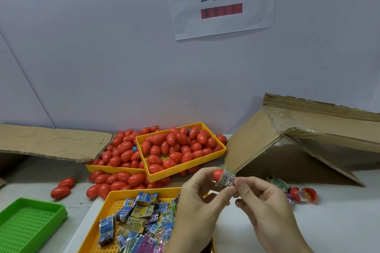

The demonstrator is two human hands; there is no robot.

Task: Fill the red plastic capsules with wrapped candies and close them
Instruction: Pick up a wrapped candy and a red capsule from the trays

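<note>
Pressing a candy (225, 180) into a red capsule half (218, 174).
Left hand (197, 201) gripping the half; right hand (261, 203) pinching the candy beside it.

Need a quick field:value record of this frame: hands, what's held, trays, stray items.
left hand: grips red capsule half
right hand: pinches wrapped candy, pushing it into the half
candy tray: orange, near, holds loose wrapped candies
capsule trays: two orange, far, piled with red capsules
green tray: near left, nothing visible inside
open capsule: on table right of hands, contents showing
cardboard: folded, right
</note>
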